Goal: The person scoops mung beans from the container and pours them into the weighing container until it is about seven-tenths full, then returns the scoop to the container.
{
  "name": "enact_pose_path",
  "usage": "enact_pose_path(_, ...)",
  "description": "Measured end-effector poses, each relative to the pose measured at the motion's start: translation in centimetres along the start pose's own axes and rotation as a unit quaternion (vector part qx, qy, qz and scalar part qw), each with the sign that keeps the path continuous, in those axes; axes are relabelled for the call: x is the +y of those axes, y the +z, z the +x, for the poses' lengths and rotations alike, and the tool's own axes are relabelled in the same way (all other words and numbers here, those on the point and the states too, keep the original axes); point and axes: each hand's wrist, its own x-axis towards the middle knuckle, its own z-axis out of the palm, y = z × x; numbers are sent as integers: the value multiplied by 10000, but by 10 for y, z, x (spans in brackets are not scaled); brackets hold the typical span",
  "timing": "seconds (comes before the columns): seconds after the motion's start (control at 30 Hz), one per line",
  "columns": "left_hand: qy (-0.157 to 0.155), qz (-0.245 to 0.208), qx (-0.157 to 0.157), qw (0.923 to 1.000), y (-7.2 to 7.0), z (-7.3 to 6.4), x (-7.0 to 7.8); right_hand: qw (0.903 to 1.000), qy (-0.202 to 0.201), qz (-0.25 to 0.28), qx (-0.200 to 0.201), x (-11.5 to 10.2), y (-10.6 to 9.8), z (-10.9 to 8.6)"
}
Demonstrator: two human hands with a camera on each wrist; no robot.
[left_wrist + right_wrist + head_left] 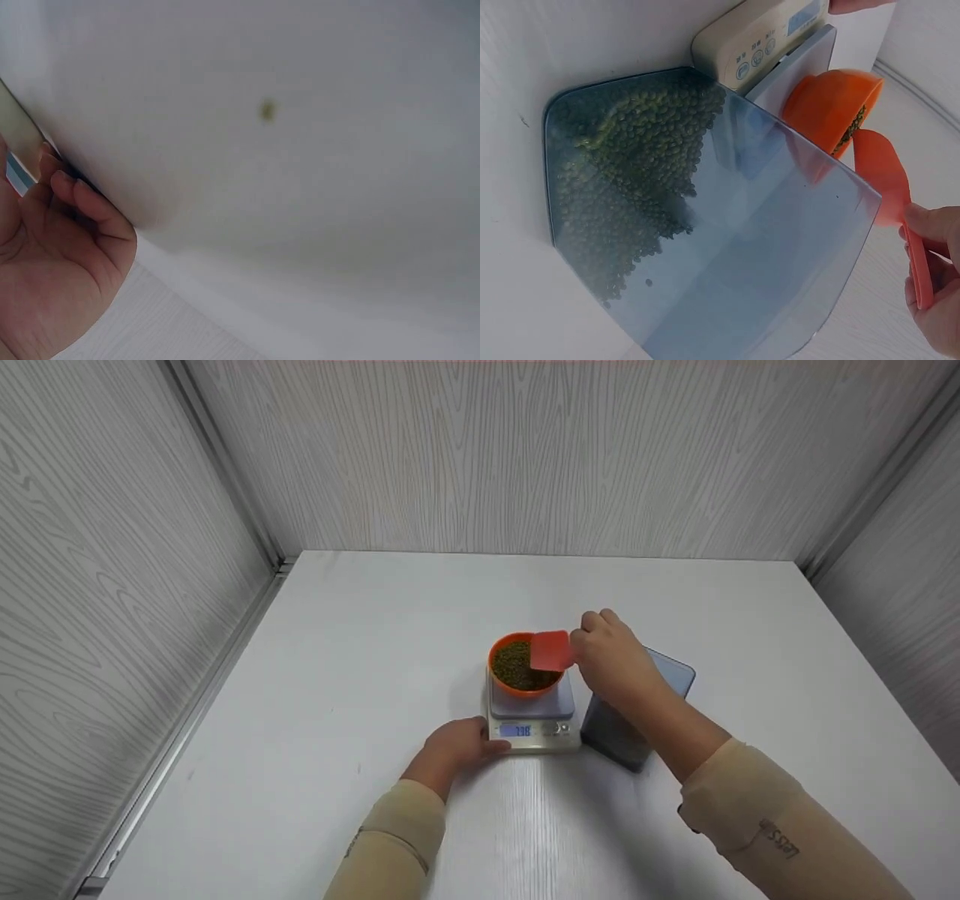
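A kitchen scale (541, 744) with a lit display carries an orange bowl (821, 109) filled with small green beans (512, 666). My left hand (459, 741) grips the scale's front left corner, thumb along the front edge and fingers bent against its side. Above the bowl's right side, my right hand (616, 658) holds a red scoop (550, 651) by its handle. The scoop is tilted, its tip right at the bowl's rim in the right wrist view. Just right of the scale stands a transparent container (772, 270) with more green beans (630, 165) at its bottom.
The scale and container stand on a white table (360, 645). Wood-grain panels (480, 457) enclose it at the back and both sides. In the left wrist view, a blurred greenish speck (268, 111) lies on the white surface.
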Motion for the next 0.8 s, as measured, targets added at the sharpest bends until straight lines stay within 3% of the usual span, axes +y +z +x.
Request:
enact_pose_path(0.23, -51, -4, -44, 10000, 0, 3, -1, 9997, -83, 64, 236, 7, -6, -6)
enact_pose_path(0.4, -84, -62, -85, 9999, 0, 3, 0, 9976, 282, 583, 249, 21, -21, -10)
enact_pose_path(0.53, -57, -79, -101, 9999, 1, 3, -2, 9933, 602, 982, -103, 39, -45, -17)
enact_pose_path(0.7, 70, -30, -75, 9999, 1, 4, -2, 9886, 795, 1120, -623, 64, -76, -28)
enact_pose_path(0.8, 123, -115, -86, 9998, 2, 5, -3, 9817, 1030, 1096, -1171, 74, -87, -33)
